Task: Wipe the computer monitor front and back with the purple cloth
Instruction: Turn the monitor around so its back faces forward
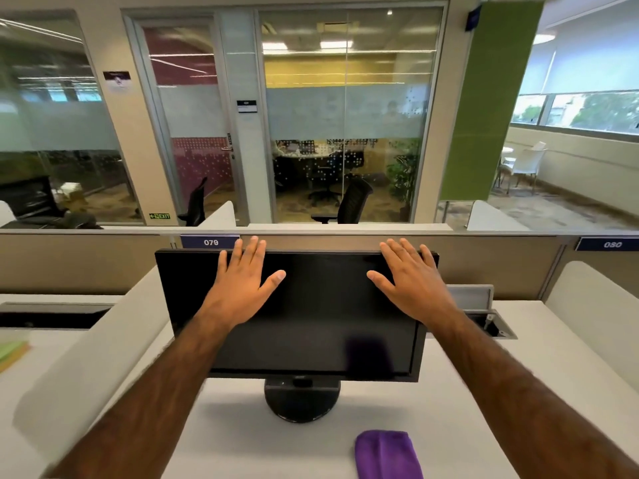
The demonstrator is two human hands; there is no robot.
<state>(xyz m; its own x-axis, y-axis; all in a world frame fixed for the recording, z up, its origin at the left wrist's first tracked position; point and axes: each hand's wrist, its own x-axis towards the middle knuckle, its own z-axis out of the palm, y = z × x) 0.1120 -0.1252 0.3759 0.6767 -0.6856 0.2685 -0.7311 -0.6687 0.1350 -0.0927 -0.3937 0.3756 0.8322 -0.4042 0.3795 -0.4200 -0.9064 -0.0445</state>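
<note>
The monitor (311, 323) has a black plastic frame with a dull sheen. Its dark screen is smooth and glossy enough to mirror a purple blur. The round base (302, 402) is shinier black plastic. Near the desk's front edge, the purple cloth (387, 454) looks soft and napped. The desk (242, 437) top is smooth, matt off-white. The beige partition (86, 264) along the back edge may be fabric-covered, but it is too blurred to be sure.

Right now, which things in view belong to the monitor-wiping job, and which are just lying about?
Job: monitor; purple cloth, lying on the desk in front of it; left hand and right hand, both open at the monitor's top edge.
Lying about: open cable hatch; coloured pads at far left; 079 plate.
</note>
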